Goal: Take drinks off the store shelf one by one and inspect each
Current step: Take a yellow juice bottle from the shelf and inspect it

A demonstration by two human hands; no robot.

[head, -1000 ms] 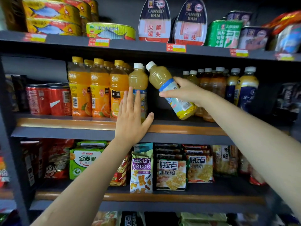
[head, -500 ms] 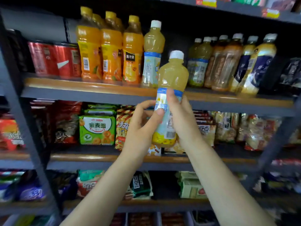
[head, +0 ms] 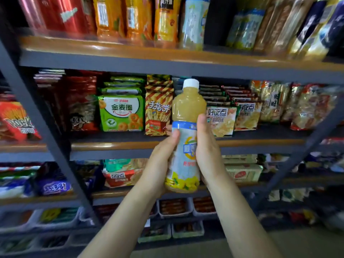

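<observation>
I hold the juice bottle (head: 186, 138) upright in front of the snack shelf (head: 130, 144), left hand (head: 160, 161) and right hand (head: 208, 149) fingers curled round it, looking it over; next I should probably turn it.

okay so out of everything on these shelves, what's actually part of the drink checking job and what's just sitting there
Part of the job:
- pale juice bottle, upright, gripped by left hand and right hand
- drink bottles on the top shelf
- red cans beside them

Just sitting there:
- green snack bag
- striped stick-biscuit bag
- cracker packs
- white bins low down
</observation>
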